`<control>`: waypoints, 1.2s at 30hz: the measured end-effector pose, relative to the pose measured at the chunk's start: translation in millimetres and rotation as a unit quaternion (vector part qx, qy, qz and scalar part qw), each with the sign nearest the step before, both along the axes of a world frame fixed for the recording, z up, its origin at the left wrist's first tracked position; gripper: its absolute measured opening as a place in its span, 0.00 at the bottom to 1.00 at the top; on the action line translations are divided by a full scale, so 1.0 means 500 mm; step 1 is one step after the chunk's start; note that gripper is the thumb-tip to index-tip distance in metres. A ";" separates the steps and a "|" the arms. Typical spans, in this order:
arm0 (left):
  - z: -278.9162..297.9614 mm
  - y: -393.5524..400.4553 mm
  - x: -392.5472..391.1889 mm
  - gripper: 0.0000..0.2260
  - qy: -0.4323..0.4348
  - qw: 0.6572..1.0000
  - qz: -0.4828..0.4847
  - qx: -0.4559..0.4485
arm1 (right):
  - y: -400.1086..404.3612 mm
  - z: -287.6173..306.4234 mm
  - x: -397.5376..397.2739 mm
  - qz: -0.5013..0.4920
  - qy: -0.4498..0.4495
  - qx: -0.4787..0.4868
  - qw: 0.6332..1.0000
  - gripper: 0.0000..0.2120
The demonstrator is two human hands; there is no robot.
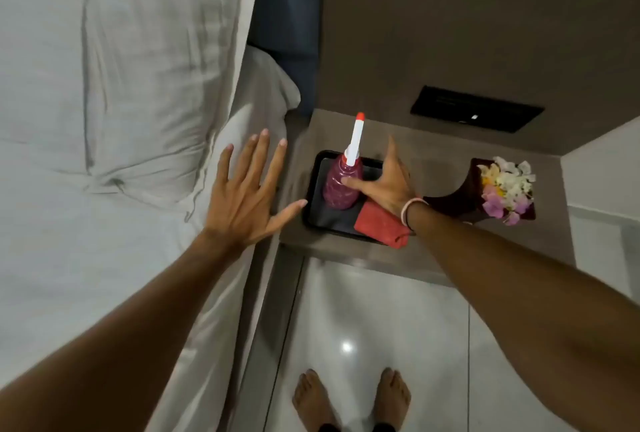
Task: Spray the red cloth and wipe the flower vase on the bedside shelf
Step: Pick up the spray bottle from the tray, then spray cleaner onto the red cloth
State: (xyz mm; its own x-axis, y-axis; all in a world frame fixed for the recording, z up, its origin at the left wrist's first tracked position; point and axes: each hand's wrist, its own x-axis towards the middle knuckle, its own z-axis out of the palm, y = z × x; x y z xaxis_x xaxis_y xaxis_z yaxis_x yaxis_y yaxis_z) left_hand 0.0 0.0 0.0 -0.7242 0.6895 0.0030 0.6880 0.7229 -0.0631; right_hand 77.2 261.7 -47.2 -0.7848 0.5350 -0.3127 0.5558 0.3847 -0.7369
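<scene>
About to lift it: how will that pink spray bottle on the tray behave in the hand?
The spray bottle looks full of pink liquid, so probably fairly heavy. Its tall white nozzle suggests it tips easily if nudged. The bumpy body should resist slipping; the right hand is closing around it. The red cloth beside it looks floppy.

A single wide-angle head view looks steeply down from standing height, close over the bedside shelf [349, 251]. The bed [104, 154] fills the left, the tiled floor [374, 320] and bare feet [349, 397] the bottom edge.
</scene>
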 end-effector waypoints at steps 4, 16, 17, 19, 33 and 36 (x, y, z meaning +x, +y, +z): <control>-0.014 0.010 -0.040 0.44 0.021 1.000 -0.017 -0.007 | -0.025 -0.037 -0.073 -0.017 0.054 -0.045 0.997 0.58; -0.034 0.011 0.004 0.41 0.005 1.000 -0.001 -0.005 | -0.091 0.013 0.045 -0.185 0.299 -0.006 0.936 0.23; -0.036 0.021 0.019 0.41 -0.001 1.000 -0.001 -0.003 | -0.106 0.014 0.082 -0.201 0.303 -0.009 0.932 0.24; -0.044 0.051 0.065 0.41 -0.011 1.000 -0.019 -0.012 | -0.130 -0.005 0.179 -0.240 0.285 -0.058 0.926 0.26; -0.133 0.170 0.249 0.40 -0.049 0.994 -0.091 -0.035 | -0.102 -0.164 0.510 -0.283 0.073 -0.028 0.956 0.15; -0.128 0.167 0.250 0.41 -0.057 0.994 -0.084 -0.039 | -0.103 -0.175 0.507 -0.290 0.054 -0.040 0.955 0.13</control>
State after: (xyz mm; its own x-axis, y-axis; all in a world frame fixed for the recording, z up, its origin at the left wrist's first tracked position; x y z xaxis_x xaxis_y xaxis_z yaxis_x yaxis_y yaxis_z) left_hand 124.8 83.5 -64.2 -0.5915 0.7956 -0.1306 0.8045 0.5932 -0.0300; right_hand 330.5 210.2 -134.8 -0.3938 0.8672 -0.3046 0.5767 -0.0249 -0.8166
